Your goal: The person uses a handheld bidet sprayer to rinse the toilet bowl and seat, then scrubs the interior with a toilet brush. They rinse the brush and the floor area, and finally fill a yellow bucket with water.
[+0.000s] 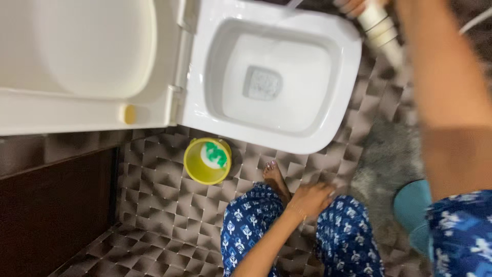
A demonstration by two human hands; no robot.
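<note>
A white toilet bowl (352,72) fills the upper middle, with wet inner walls and bubbly water over its drain (262,83). My right hand (353,6) is at the top edge, shut on a white sprayer handle (383,33) held above the bowl's far rim. My blurred right forearm (451,102) runs down the right side. A thin stream of water (294,4) shows at the top edge. My left hand (310,198) rests flat on my knee in blue patterned trousers (246,225), holding nothing. My bare foot (274,177) stands just below the bowl.
The raised toilet lid and seat (92,51) lie to the left. A small yellow bucket (190,166) with a green and white thing inside stands on the brown patterned floor tiles (154,205). A grey mat (384,154) and a teal round object (412,205) are at the right.
</note>
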